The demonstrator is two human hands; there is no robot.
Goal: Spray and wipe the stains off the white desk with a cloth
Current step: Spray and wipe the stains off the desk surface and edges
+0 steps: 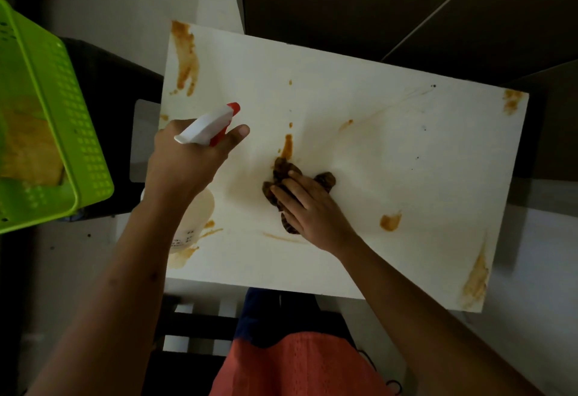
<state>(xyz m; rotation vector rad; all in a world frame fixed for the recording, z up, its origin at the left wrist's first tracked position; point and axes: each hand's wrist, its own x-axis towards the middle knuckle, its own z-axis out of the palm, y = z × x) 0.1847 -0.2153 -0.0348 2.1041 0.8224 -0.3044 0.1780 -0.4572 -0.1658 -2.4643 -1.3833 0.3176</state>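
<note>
The white desk (391, 151) fills the middle of the view and carries several orange-brown stains: a long smear (186, 57) at the far left corner, a streak (287, 145) in the middle, a blot (390, 222) near the front, a smear (475, 280) at the front right corner. My left hand (187, 161) grips a spray bottle (206, 126) with a white head and red nozzle, held above the desk's left side, nozzle aimed toward the middle. My right hand (309, 208) presses a dark brown crumpled cloth (281, 173) flat on the desk, just below the middle streak.
A green perforated plastic basket (72, 132) stands at the left, beside the desk, on a dark surface. A dark wall panel lies beyond the desk's far edge. My orange garment (297, 367) and a black slatted chair (194, 330) are below the near edge.
</note>
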